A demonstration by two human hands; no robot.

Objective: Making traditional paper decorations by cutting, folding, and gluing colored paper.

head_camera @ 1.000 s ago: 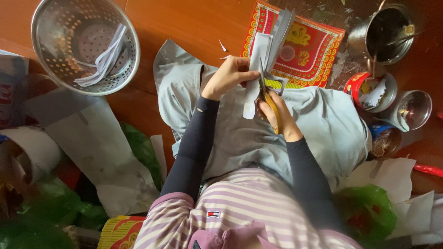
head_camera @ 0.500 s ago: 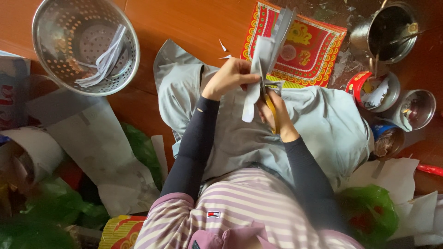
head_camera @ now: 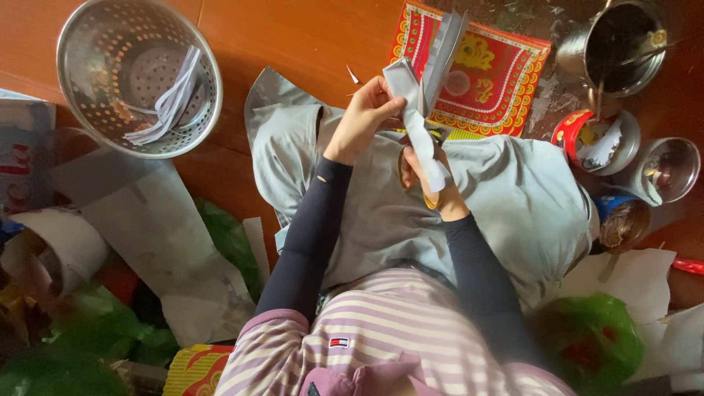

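Wide view first: a red-brown floor (head_camera: 293, 37) carries everything, and a grey cloth (head_camera: 513, 198) lies across the person's lap; scrap paper sheets (head_camera: 154, 235) lie to the left, green bags (head_camera: 594, 337) sit at both lower corners; a steel colander (head_camera: 139, 77) at upper left holds cut white strips (head_camera: 169, 99); a red-and-gold printed sheet (head_camera: 499, 73) lies just beyond the hands; a steel pot (head_camera: 620, 44) stands at upper right, with a red tin (head_camera: 594, 139) and a small steel bowl (head_camera: 664, 169) near it.

Now the action, over the lap: the left hand (head_camera: 363, 117) pinches the top of a folded white paper strip (head_camera: 422, 136), thumb and fingers pressed onto it; the strip hangs down across the right hand (head_camera: 429, 183), which is closed round the yellow handles of what look like scissors (head_camera: 433, 202); the blades are mostly hidden behind paper, so I cannot tell if they stand open.

To do this cut well, I judge: keep the paper taut from the pinching hand so the layers do not slide; feed it straight into the throat of the blades, not the tips; hold the pinching fingers clear above the cut line; let the freed strip drop onto the cloth, not the floor.
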